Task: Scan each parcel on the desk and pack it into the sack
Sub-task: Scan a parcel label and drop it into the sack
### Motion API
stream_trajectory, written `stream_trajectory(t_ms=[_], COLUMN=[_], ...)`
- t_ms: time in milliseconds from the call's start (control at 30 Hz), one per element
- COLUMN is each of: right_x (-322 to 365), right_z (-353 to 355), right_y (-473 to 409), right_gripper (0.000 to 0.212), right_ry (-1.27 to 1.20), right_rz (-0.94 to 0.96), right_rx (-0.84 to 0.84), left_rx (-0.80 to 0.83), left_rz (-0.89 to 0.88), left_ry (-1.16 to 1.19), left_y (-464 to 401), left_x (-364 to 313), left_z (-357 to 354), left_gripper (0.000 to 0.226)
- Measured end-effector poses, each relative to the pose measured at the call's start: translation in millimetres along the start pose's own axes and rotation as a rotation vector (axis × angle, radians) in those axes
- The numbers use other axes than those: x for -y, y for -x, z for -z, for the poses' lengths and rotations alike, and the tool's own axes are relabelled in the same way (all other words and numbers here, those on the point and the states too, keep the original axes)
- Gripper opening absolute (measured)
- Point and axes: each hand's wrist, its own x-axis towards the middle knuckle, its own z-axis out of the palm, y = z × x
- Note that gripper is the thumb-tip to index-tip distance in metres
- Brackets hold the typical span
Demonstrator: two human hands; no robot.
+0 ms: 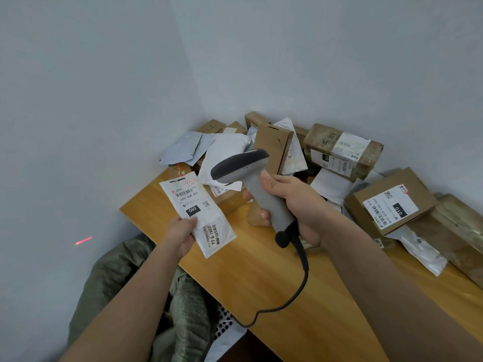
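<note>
White walls meet behind the wooden desk (pixel 274 278). Left hand (pixel 180 233) pinches a white parcel (pixel 200 212) at its near-left edge, long axis near-right to far-left. Right hand (pixel 292 207) grips the scanner (pixel 251 178); red beam (pixel 83 241) falls on the left wall, missing the label. Sack (pixel 122 273) lies below.

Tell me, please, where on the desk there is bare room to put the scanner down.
The desk shows bare wood on its near part, between the left edge above the sack and the scanner cable, and beyond the cable towards the right forearm. The far corner is crowded with the parcel pile, and boxes fill the right side.
</note>
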Motion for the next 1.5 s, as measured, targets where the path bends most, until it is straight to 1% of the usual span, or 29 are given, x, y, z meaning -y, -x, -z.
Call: stream_trajectory(t_ms=[200,433,600,667,700,767,867,933,1067,1133,1233,1333,1367,1467,1500], right_x=[6,9,6,1,-3,-12,-31,-44,-71,-85,-107,-124,-128,-134,-134], right_z=[-3,-11,-20,-25,-28,-32,-42,-51,-70,-79,-88,-91,-90,-85,-83], right_y=[6,13,11,6,3,-4,-14,-22,-41,-51,-67,-78,-80,-80,-78], right_gripper=[0.035,0.035,0.039,0.039,0.038,0.038,0.040,0.037,0.036,0.035,0.033,0.035,0.036,0.037,0.036], right_ry=[-0.016,-0.033,-0.006,0.019,0.029,0.056,0.060,0.056,0.065,0.077,0.087,0.068,0.064,0.033,0.018], right_rz=[0.002,0.020,0.032,0.018,0.004,-0.039,-0.101,-0.126,-0.192,-0.218,-0.230,-0.252,-0.259,-0.275,-0.274], right_rx=[-0.023,-0.016,0.008,0.008,0.006,0.002,-0.010,-0.019,-0.027,-0.036,-0.058,-0.098,-0.112,-0.157,-0.170], left_rx=[-0.010,-0.072,-0.133,-0.212,-0.286,-0.440,-0.594,-0.658,-0.715,-0.749,-0.739,-0.730,-0.717,-0.638,-0.610], left_rz=[-0.004,-0.003,0.024,0.038,0.048,0.058,0.102,0.144,0.242,0.260,0.255,0.171,0.154,0.158,0.147], left_ry=[-0.013,-0.033,0.028,0.064,0.057,0.011,-0.066,-0.089,-0.142,-0.156,-0.194,-0.191,-0.196,-0.231,-0.253], left_y=[2,5,1,-1,-1,3,11,13,11,4,-13,-33,-39,-47,-47], left_x=[1,3,8,13,16,26,46,61,91,102,104,105,105,106,106], left_z=[10,32,57,72,82,103,142,169,212,230,245,254,254,246,239], left_gripper=[0.036,0.039,0.040,0.037,0.036,0.034,0.032,0.034,0.035,0.035,0.032,0.044,0.044,0.033,0.039])
